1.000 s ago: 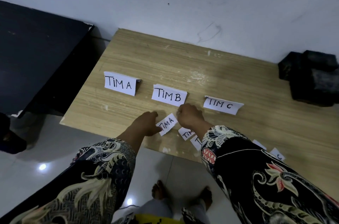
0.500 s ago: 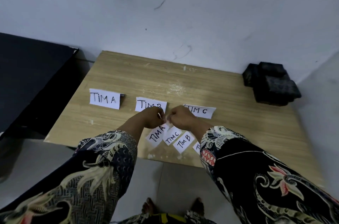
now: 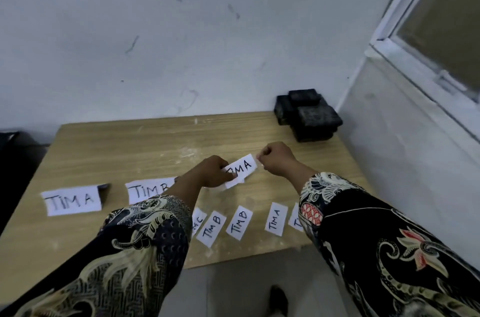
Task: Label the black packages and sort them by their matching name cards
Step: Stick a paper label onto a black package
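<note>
Black packages (image 3: pixel 307 115) sit stacked at the far right corner of the table (image 3: pixel 117 150), none labelled yet; the step in hand looks like readying one TIM A label (image 3: pixel 240 170), which probably goes to that stack next. Left hand (image 3: pixel 210 171) pinches its left end and right hand (image 3: pixel 276 159) its right end, above mid-table, with spare labels (image 3: pixel 239 222) along the near edge.

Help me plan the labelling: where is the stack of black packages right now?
In the head view, the black packages sit stacked at the far right corner of the wooden table, against the white wall, beyond the right hand.
</note>
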